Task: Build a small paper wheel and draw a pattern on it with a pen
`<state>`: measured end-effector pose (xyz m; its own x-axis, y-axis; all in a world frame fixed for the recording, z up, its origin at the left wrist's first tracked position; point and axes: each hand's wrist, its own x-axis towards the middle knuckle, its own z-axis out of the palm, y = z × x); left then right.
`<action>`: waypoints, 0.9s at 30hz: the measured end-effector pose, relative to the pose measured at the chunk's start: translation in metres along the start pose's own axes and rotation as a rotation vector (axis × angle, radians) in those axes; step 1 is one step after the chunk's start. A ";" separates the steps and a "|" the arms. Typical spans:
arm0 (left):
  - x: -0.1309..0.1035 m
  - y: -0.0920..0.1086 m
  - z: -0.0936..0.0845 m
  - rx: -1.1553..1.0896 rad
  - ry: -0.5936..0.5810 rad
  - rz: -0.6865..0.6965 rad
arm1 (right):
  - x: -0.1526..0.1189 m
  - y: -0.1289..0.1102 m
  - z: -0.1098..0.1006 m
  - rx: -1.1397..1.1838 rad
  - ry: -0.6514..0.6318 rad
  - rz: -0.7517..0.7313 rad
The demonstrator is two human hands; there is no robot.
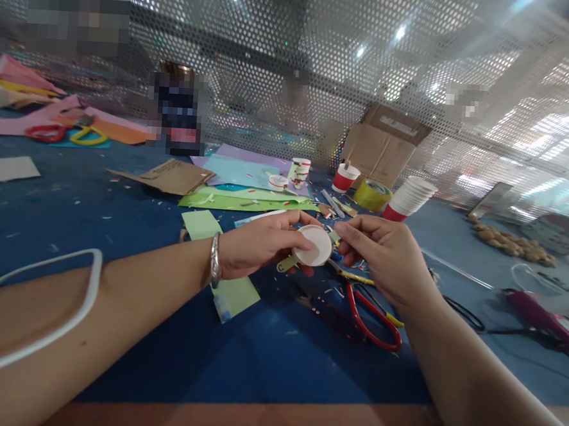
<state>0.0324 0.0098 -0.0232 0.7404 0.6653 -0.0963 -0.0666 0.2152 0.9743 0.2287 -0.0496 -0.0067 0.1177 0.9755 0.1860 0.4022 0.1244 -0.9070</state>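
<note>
A round white paper disc (314, 245), like a cup bottom, is gripped between the thumb and fingers of my left hand (263, 244). A small green paper strip (287, 263) with a dark mark sticks out at the disc's lower left. My right hand (383, 251) pinches a small green piece (334, 236) close to the disc's right edge. Beneath my left wrist lies a pale green paper sheet (239, 298). Red-handled scissors (373, 321) rest on the blue table (265, 372), below my right hand.
Behind my hands are coloured paper sheets (247, 199), a brown cardboard piece (171, 175), a red and white cup (346, 177), yellow tape (371, 196) and stacked cups (409, 198). A purple tool (542, 322) lies right. More scissors (88, 136) are at the left.
</note>
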 end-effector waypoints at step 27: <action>0.001 0.002 0.000 -0.061 0.039 -0.060 | 0.000 0.002 0.001 -0.216 0.076 -0.177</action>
<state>0.0330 0.0115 -0.0215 0.7179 0.6767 -0.1633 -0.0641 0.2979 0.9524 0.2284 -0.0494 -0.0092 0.0929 0.9245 0.3697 0.6056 0.2423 -0.7580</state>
